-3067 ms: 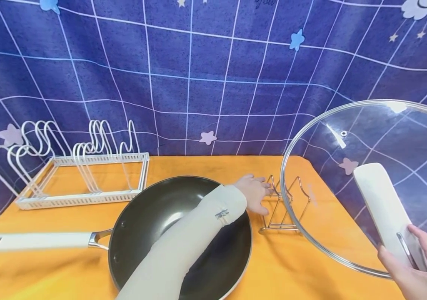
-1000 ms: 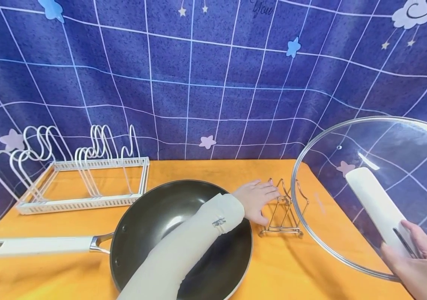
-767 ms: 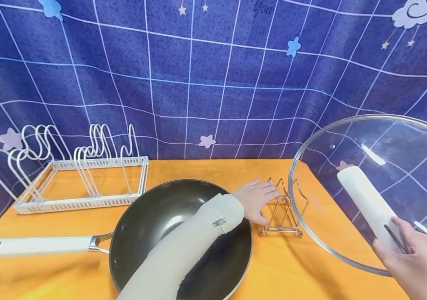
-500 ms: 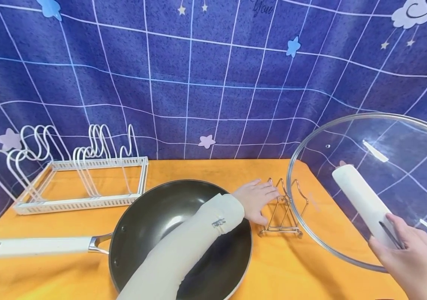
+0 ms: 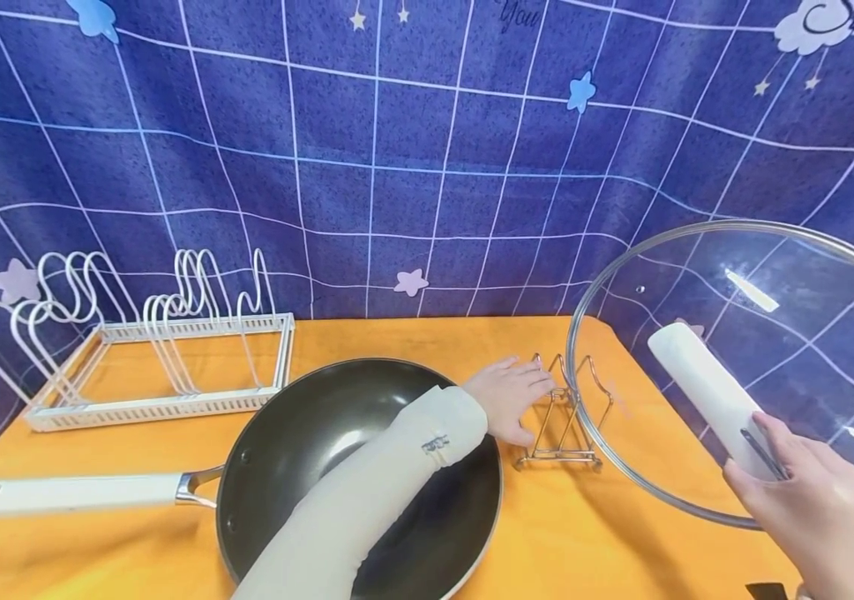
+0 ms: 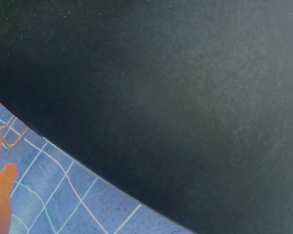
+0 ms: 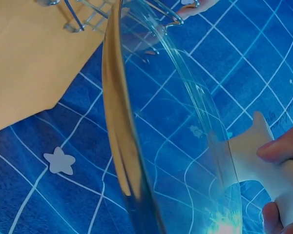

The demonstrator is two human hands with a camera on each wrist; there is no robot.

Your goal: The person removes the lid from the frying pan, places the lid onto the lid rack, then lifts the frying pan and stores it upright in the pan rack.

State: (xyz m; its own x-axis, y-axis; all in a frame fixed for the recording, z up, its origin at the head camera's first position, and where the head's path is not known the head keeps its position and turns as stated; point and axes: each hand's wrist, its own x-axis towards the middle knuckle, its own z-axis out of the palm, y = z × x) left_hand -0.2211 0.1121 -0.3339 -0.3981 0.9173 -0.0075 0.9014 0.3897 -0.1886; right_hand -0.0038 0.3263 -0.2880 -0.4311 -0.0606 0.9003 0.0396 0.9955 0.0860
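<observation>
My right hand (image 5: 824, 492) grips the long white handle (image 5: 704, 387) of a large glass lid (image 5: 794, 292) with a metal rim, held up tilted on the right side of the head view. In the right wrist view, thumb and fingers wrap around the handle (image 7: 278, 180). The lid's left edge overlaps a small wire lid rack (image 5: 561, 454) on the table. My left hand (image 5: 509, 400), fingers extended, rests at the left side of that rack. Below my left sleeve sits a dark wok (image 5: 299, 442), partly covered by the arm.
The wok's white handle (image 5: 82, 492) points left. A white rack (image 5: 164, 408) with tall looped dividers stands at the back left of the orange table (image 5: 412, 333). A blue grid curtain (image 5: 367, 200) hangs behind. A dark object (image 5: 767, 590) shows at the bottom right edge.
My right hand has brought the lid left, nearer the wire rack, and its tilt has changed slightly. The left hand stays at the rack. The wok and white rack have not moved.
</observation>
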